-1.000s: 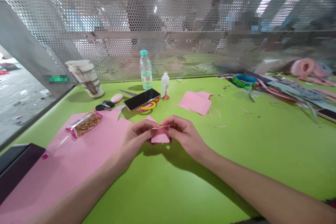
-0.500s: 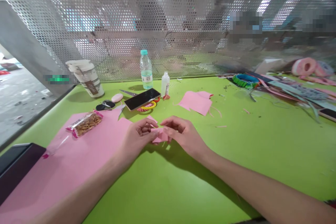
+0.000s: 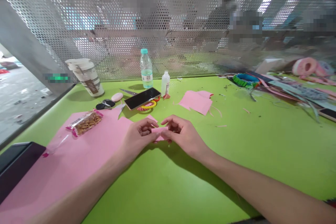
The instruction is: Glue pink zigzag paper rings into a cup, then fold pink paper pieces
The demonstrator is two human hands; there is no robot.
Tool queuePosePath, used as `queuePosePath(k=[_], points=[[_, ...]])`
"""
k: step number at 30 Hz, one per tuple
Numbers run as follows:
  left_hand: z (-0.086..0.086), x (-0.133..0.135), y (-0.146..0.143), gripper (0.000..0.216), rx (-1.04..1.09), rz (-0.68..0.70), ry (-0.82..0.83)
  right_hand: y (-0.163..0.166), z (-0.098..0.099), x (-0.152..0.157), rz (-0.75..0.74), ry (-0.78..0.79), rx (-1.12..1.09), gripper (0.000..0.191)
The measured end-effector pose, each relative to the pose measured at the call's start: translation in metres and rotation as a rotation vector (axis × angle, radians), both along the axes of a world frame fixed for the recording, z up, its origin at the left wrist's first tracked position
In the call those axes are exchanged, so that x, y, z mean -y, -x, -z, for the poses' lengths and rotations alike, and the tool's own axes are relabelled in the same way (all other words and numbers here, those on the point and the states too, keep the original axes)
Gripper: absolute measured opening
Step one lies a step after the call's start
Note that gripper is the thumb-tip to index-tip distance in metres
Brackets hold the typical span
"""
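Note:
A small piece of pink paper (image 3: pixel 160 130) is pinched between my two hands, just above the green table. My left hand (image 3: pixel 139 134) grips its left end with thumb and fingers. On its right end, the thumb and fingers of my right hand (image 3: pixel 183 133) are closed. The paper looks folded or curled along its upper edge; its underside is hidden by my fingers. Just behind my left fingertips lies another pink paper scrap (image 3: pixel 151 118). A large pink sheet (image 3: pixel 97 154) spreads under and beside my left forearm.
A phone (image 3: pixel 143 98) rests over yellow-handled scissors (image 3: pixel 149 105). Behind stand a water bottle (image 3: pixel 146 70), a small white bottle (image 3: pixel 165 84) and a paper cup (image 3: pixel 88 78). A bag of almonds (image 3: pixel 86 123) lies left, cut pink paper (image 3: pixel 196 102) right, and strips (image 3: pixel 291 92) far right.
The small paper has turned between my fingertips, its upper edge now a smoother, straighter band. My right thumb has shifted slightly left and down. The things on the table stay put.

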State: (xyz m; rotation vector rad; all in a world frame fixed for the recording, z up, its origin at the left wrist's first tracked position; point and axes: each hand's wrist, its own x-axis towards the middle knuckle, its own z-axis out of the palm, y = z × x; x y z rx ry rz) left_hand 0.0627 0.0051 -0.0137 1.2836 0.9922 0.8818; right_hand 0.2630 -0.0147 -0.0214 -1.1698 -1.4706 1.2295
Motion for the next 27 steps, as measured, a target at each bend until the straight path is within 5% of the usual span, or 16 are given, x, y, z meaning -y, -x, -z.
queuePosePath(k=[27], points=[[0.0059, -0.0037, 0.0015, 0.042, -0.076, -0.014, 0.088, -0.0002, 0.0022, -0.0009, -0.013, -0.022, 0.019, 0.032]])
